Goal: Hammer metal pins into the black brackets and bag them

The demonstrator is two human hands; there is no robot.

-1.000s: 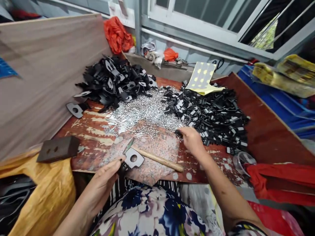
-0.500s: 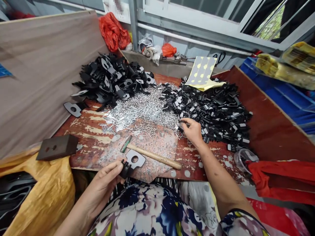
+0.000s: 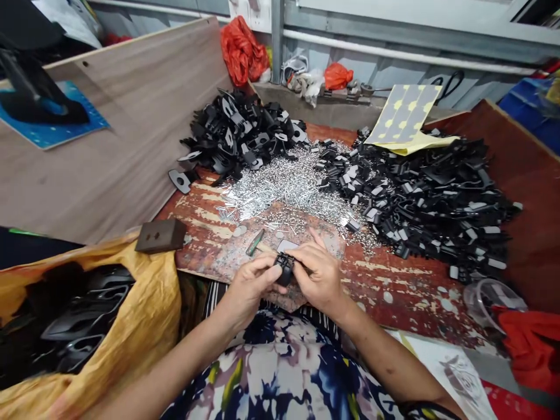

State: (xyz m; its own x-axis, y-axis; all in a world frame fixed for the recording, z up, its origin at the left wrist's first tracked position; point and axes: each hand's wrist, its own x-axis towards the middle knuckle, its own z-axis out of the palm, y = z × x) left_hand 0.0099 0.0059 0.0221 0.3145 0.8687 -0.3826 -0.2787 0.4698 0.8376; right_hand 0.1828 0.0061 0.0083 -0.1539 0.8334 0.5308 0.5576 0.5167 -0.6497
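Close to my body, my left hand (image 3: 249, 286) is closed around a black plastic bracket (image 3: 285, 275) with a flat grey pad (image 3: 287, 245) on its far side. The fingers of my right hand (image 3: 321, 277) pinch the bracket's ribbed end from the other side. A small black plastic piece may be between those fingertips; it cannot be told apart from the bracket. Beneath the hands lies a hammer (image 3: 255, 242), its wooden handle mostly covered. It rests on a speckled stone slab (image 3: 223, 254).
Beyond the slab spreads a heap of silvery metal pins (image 3: 280, 186). Larger black brackets (image 3: 240, 131) pile up at the back left, small black clips (image 3: 429, 198) on the right, under a sticker sheet (image 3: 405, 114). A dark block (image 3: 160, 235) sits left, near a yellow sack (image 3: 161, 291).
My right hand has come from the edge of the clip pile to the bracket in my left hand. The bracket has turned and moved over the hammer handle. The view has swung left.
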